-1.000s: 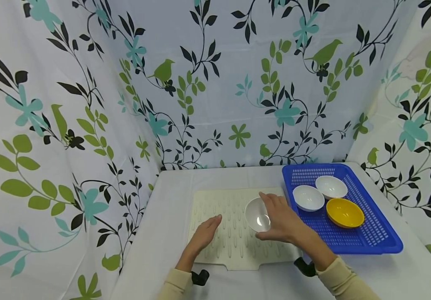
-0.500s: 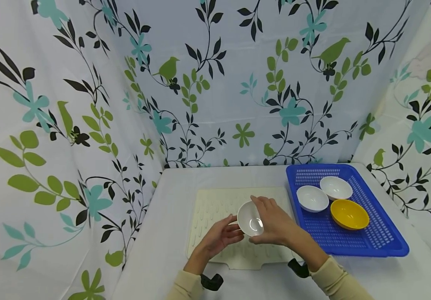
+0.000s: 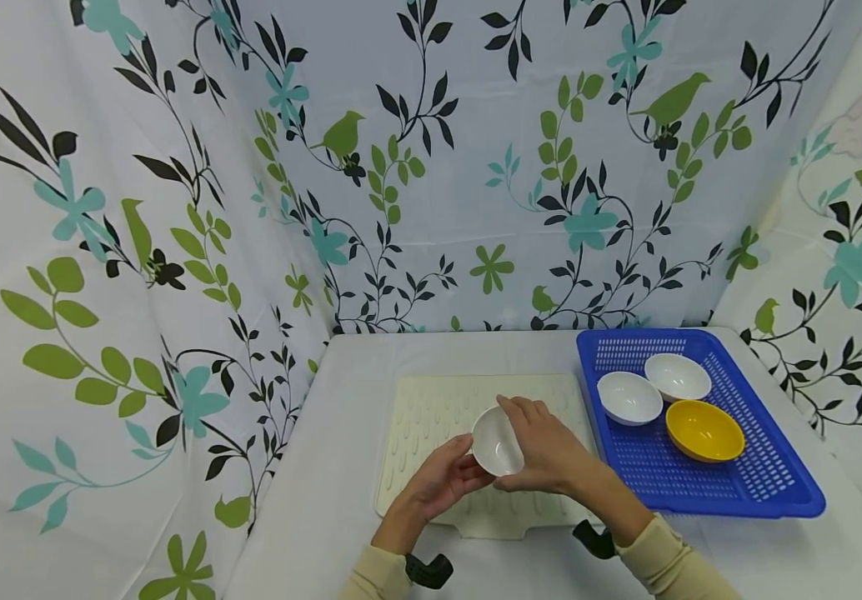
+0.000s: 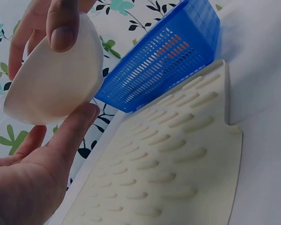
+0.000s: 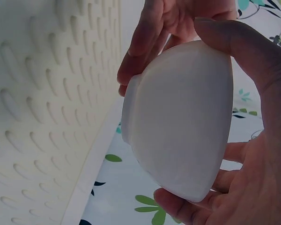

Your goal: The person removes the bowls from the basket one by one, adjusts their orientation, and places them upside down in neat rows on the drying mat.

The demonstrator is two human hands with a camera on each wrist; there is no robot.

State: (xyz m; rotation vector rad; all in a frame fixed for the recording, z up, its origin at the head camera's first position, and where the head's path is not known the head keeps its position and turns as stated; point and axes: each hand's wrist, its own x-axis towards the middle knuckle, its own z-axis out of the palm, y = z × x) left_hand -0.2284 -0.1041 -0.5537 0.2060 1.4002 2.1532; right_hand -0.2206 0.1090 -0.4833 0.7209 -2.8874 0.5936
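Over the board, a small white bowl (image 3: 497, 442) is held tilted, its hollow side facing the head camera. My right hand (image 3: 547, 446) grips its right side, fingers and thumb spread around the rim. At the bowl's lower left, my left hand (image 3: 442, 479) holds it too, with curled fingers under it. The right wrist view shows the bowl's rounded outside (image 5: 180, 117) and its foot, where left fingertips touch. In the left wrist view, the right thumb presses the bowl (image 4: 61, 79) from above while a left fingertip meets its underside.
A cream drying board (image 3: 431, 404) with raised ridges lies under the hands. To its right stands a blue basket (image 3: 649, 492) holding two white bowls (image 3: 629, 398) and a yellow bowl (image 3: 704, 431). Patterned curtains (image 3: 431, 208) enclose the white table (image 3: 352, 392).
My right hand has brought the bowl slightly left and down. My left hand has come in from the left, off to one side earlier, and has taken hold of the bowl.
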